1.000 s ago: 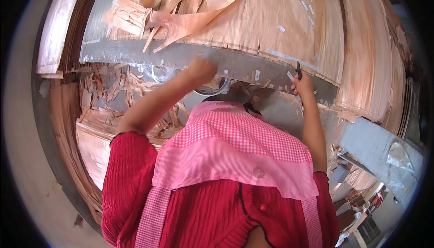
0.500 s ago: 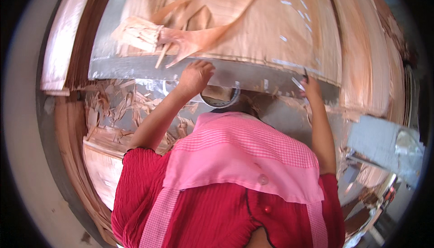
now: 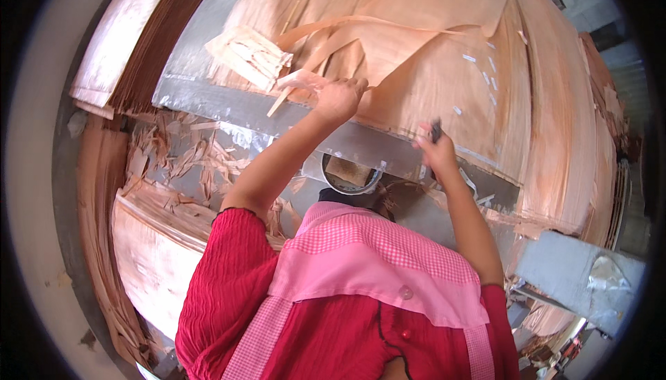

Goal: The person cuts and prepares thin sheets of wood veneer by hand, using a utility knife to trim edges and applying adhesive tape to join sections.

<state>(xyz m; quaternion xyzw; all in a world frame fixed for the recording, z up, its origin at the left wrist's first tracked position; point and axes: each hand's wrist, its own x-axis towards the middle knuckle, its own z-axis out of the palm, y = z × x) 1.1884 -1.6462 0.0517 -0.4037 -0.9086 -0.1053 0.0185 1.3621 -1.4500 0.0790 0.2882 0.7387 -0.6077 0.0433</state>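
Observation:
My left hand point(image 3: 340, 99) is closed at the near end of a thin, torn wood veneer strip point(image 3: 380, 64) that spreads across the stack. Its fingers are bent over the strip's edge. A little to the right, my right hand point(image 3: 438, 154) is wrapped round a small dark-handled tool point(image 3: 436, 130), too blurred to name. Under both hands lies a wide sheet of wood veneer point(image 3: 444, 102) on a grey table point(image 3: 229, 107). Left of my left hand rests a bundle of pale veneer scraps point(image 3: 248, 57), with a narrow strip point(image 3: 277, 104) sticking out past it.
Below the table edge stands a round bucket point(image 3: 350, 180) with a brown block inside. Veneer shreds point(image 3: 184, 154) litter the floor at left. Veneer stacks point(image 3: 156, 241) flank me, and a pale blue board point(image 3: 576, 272) sits at right. White tape bits point(image 3: 479, 68) dot the sheet.
My left hand has moved right and forward from the table edge onto the veneer strip and closed on it. My right hand has come inward to the left with its tool. The view has turned slightly.

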